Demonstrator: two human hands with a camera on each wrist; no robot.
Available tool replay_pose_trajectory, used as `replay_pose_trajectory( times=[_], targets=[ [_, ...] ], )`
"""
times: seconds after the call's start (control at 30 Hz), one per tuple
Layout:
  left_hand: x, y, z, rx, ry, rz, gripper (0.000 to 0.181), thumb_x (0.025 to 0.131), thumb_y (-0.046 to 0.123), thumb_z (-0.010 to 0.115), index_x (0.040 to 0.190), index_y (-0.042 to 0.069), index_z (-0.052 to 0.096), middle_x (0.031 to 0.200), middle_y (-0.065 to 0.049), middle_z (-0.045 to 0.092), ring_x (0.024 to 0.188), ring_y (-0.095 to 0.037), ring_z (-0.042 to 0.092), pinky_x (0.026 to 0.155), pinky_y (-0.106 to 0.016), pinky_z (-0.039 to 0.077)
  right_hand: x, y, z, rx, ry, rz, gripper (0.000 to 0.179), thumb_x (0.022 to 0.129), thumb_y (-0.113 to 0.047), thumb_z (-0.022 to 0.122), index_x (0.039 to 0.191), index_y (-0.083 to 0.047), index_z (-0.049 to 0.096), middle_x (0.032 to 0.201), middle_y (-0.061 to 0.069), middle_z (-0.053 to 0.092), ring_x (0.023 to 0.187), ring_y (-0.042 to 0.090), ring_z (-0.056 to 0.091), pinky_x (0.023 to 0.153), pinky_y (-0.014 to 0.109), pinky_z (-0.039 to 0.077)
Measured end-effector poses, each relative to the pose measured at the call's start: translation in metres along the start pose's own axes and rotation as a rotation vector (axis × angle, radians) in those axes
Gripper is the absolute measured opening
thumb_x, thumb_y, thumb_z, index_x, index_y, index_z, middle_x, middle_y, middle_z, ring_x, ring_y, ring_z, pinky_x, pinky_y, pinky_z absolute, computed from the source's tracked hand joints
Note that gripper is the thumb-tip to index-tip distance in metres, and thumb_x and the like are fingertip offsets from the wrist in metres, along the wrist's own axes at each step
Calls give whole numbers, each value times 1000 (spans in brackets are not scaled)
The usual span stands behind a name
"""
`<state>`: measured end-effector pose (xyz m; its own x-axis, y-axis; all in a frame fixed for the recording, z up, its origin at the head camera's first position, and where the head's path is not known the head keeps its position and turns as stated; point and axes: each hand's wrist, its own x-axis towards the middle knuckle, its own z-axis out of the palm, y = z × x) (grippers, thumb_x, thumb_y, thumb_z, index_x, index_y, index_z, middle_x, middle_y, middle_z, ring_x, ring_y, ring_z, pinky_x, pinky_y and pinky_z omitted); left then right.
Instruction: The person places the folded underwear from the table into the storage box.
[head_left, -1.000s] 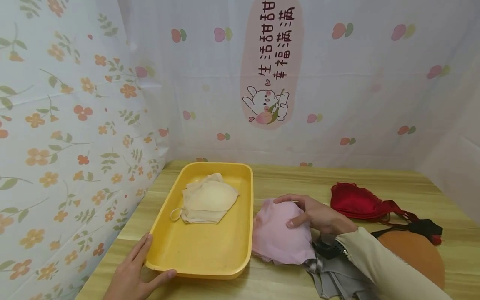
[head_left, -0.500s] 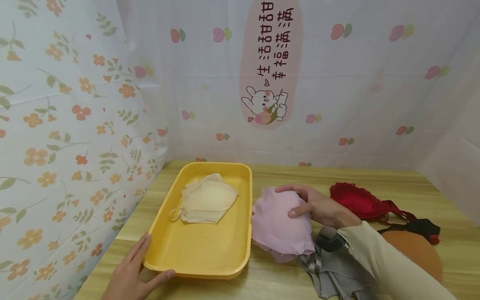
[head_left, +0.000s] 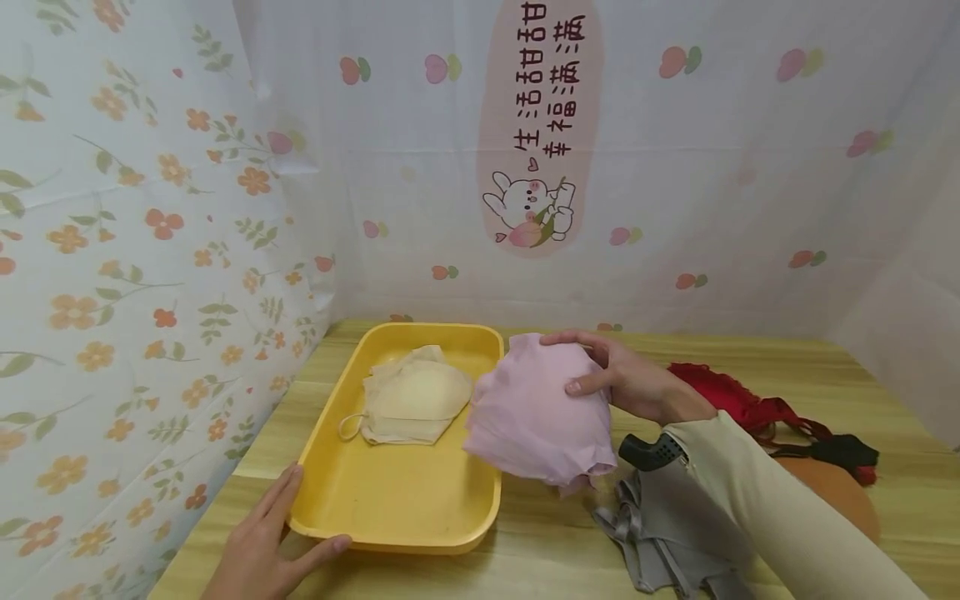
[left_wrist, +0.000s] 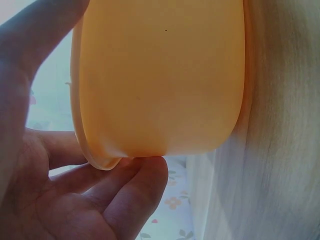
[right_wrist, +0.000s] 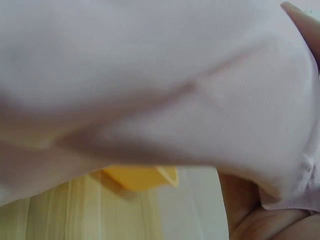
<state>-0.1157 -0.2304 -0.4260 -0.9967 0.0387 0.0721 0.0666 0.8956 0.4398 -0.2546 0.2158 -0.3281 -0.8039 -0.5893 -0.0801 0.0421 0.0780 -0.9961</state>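
My right hand point(head_left: 630, 379) grips a folded pale pink bra point(head_left: 540, 408) by its upper right side, thumb on the near face. The bra is lifted and overlaps the right rim of a yellow plastic tray point(head_left: 390, 492). In the right wrist view its pink fabric point(right_wrist: 150, 90) fills most of the frame. A folded beige bra point(head_left: 416, 396) with a small loop lies in the tray's far half. My left hand point(head_left: 258, 546) holds the tray's near left corner. In the left wrist view its fingers point(left_wrist: 142, 192) press the outer wall under the lip.
To the right on the wooden table point(head_left: 540, 558) lie a red bra point(head_left: 712, 392), a black piece point(head_left: 847, 454), an orange piece point(head_left: 832, 492) and a grey garment with straps point(head_left: 675, 533), partly behind the right sleeve. Printed cloth point(head_left: 412, 208) hangs behind and at the left.
My right hand has raised the pink bra off the table beside the grey garment and moved it up and left to the tray's right rim. The left hand has stayed at the tray corner.
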Motion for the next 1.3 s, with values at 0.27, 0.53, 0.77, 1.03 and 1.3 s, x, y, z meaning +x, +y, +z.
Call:
replay_pose_trajectory(
  times=[0.27,0.53,0.77,1.03,1.3],
  targets=[
    [3,5,3,-18,-28,-10,112,80,57,77,155,-9,26,159,-32,29,139,-56,38,104,-64,48,22,-7,20,64,27,9,64,89,-3,72,146,-18,47,138,7,51,115,22,61,92,39,62],
    [2,4,1,-12,-13,-7,111,80,57,78,154,-9,27,159,-33,29,138,-58,38,103,-67,47,47,-27,48,116,70,-30,62,91,1,67,146,-17,47,141,9,48,114,21,59,88,32,61],
    [2,1,0,-29,-5,-6,112,79,56,79,154,-8,27,160,-32,29,138,-57,39,102,-63,50,64,-52,71,168,64,-66,59,91,3,65,143,-17,49,144,9,46,114,22,57,85,29,60],
    [0,0,1,-52,-7,-8,112,80,57,78,155,-8,26,160,-32,28,137,-58,40,100,-63,51,78,-68,94,213,43,-110,56,90,5,66,139,-18,52,141,9,50,113,22,59,85,28,60],
    [-2,-1,0,-28,27,-4,111,78,54,81,154,-8,30,158,-32,33,119,-45,61,89,-52,59,93,-75,118,244,38,-140,55,88,7,68,137,-15,56,166,-16,20,126,20,55,87,25,60]
  ],
)
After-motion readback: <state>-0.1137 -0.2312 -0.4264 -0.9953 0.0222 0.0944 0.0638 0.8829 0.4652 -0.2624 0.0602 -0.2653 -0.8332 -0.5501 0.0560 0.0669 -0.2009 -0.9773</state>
